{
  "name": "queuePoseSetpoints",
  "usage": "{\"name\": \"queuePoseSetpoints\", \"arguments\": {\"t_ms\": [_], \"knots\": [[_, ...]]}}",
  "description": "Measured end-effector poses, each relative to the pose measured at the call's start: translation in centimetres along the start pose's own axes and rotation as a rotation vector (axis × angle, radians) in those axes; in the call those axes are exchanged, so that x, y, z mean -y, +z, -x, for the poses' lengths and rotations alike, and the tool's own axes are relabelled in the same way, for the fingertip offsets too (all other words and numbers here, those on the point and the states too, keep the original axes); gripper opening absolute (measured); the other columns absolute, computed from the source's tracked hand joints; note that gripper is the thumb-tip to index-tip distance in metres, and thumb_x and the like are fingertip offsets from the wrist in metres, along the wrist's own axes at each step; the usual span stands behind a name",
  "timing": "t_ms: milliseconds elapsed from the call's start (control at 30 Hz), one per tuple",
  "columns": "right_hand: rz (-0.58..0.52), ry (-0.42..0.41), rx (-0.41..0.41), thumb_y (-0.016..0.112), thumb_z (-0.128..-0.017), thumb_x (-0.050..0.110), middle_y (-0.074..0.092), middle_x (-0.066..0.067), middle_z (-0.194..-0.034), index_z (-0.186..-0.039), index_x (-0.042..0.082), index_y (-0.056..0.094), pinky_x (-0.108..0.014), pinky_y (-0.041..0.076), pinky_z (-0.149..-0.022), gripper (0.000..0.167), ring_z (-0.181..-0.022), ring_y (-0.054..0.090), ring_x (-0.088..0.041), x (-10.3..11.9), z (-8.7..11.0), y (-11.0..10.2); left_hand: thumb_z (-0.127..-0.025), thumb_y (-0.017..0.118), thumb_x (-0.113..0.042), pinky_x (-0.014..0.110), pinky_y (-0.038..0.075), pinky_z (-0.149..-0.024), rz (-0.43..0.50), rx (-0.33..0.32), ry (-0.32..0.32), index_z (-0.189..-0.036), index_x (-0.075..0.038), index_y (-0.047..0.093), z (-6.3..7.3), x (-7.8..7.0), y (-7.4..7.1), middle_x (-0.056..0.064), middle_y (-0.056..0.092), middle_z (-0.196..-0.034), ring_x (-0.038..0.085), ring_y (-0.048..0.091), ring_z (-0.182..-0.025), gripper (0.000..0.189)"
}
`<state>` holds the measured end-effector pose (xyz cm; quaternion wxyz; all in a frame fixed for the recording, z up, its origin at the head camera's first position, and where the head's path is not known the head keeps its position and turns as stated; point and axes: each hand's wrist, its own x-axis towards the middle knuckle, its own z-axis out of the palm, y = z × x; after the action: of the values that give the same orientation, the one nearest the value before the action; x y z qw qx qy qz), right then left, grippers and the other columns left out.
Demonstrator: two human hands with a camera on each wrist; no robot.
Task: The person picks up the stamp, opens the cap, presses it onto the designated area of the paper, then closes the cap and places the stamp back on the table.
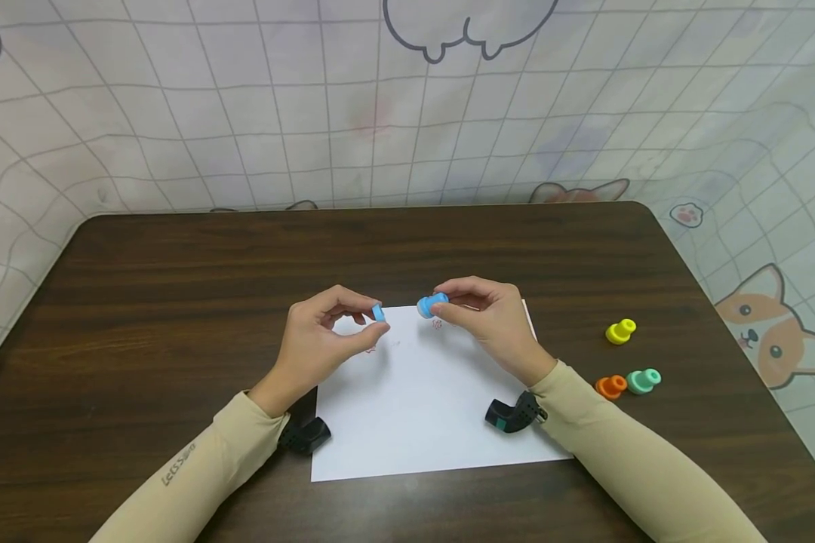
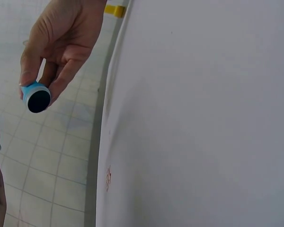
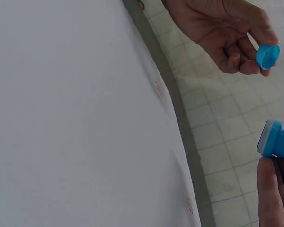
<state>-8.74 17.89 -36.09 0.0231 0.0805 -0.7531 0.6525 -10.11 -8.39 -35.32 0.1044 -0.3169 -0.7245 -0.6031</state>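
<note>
My left hand (image 1: pixel 315 332) pinches a small light-blue cap (image 1: pixel 378 312) between thumb and fingers above the paper's far left corner. In the right wrist view the hollow side of that cap (image 3: pixel 268 56) shows. A blue toy stamp (image 1: pixel 435 303) is held by my right hand (image 1: pixel 492 320) near the paper's far edge. The stamp's dark round face (image 2: pixel 39 101) is uncovered in the left wrist view. Cap and stamp are apart, with a gap between the hands. Beneath them lies white paper (image 1: pixel 414 407) with small red prints (image 1: pixel 438 324) along its far edge.
To the right on the dark wooden table (image 1: pixel 176 302) stand a yellow stamp (image 1: pixel 621 332), an orange stamp (image 1: pixel 611 387) and a mint-green stamp (image 1: pixel 644 381). The orange and mint ones sit close together, beside my right sleeve. A patterned cloth (image 1: pixel 353 113) hangs behind the table.
</note>
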Motion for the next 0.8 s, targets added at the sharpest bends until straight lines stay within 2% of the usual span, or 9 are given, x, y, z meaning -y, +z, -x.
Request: {"name": "queuePoseSetpoints", "arguments": {"t_ms": [133, 333, 533, 800], "knots": [[0.019, 0.008, 0.002, 0.085, -0.087, 0.015, 0.078, 0.002, -0.104, -0.112, 0.008, 0.077, -0.025, 0.063, -0.082, 0.027, -0.091, 0.076, -0.013, -0.01, -0.08, 0.02, -0.076, 0.085, 0.009, 0.020, 0.060, -0.079, -0.002, 0.003, -0.004, -0.100, -0.001, 0.075, -0.02, -0.02, -0.01, 0.017, 0.079, -0.094, 0.020, 0.069, -0.079, 0.028], [0.029, 0.020, 0.012, 0.085, -0.087, 0.017, 0.078, 0.002, -0.105, -0.116, 0.002, 0.075, -0.024, 0.062, -0.081, 0.034, -0.091, 0.076, -0.013, -0.20, -0.12, 0.04, -0.076, 0.085, 0.010, 0.020, 0.060, -0.079, 0.010, 0.006, -0.009, -0.099, -0.001, 0.075, 0.05, 0.02, 0.07, 0.018, 0.079, -0.093, 0.012, 0.069, -0.080, 0.028], [0.029, 0.013, 0.021, 0.085, -0.087, 0.018, 0.079, 0.001, -0.107, -0.117, 0.000, 0.074, -0.024, 0.062, -0.083, 0.037, -0.093, 0.076, -0.013, -0.56, -0.17, 0.13, -0.076, 0.085, 0.009, 0.021, 0.060, -0.080, 0.006, 0.009, -0.021, -0.100, -0.002, 0.075, 0.14, 0.22, 0.11, 0.016, 0.079, -0.093, 0.017, 0.069, -0.080, 0.028], [0.065, 0.036, 0.041, 0.086, -0.086, 0.022, 0.079, -0.002, -0.111, -0.115, 0.007, 0.077, -0.024, 0.062, -0.084, 0.034, -0.096, 0.077, -0.014, -0.97, -0.25, 0.15, -0.077, 0.085, 0.007, 0.021, 0.061, -0.081, 0.000, 0.013, -0.029, -0.099, -0.002, 0.074, 0.18, 0.37, 0.07, 0.016, 0.079, -0.094, 0.010, 0.068, -0.080, 0.026]]}}
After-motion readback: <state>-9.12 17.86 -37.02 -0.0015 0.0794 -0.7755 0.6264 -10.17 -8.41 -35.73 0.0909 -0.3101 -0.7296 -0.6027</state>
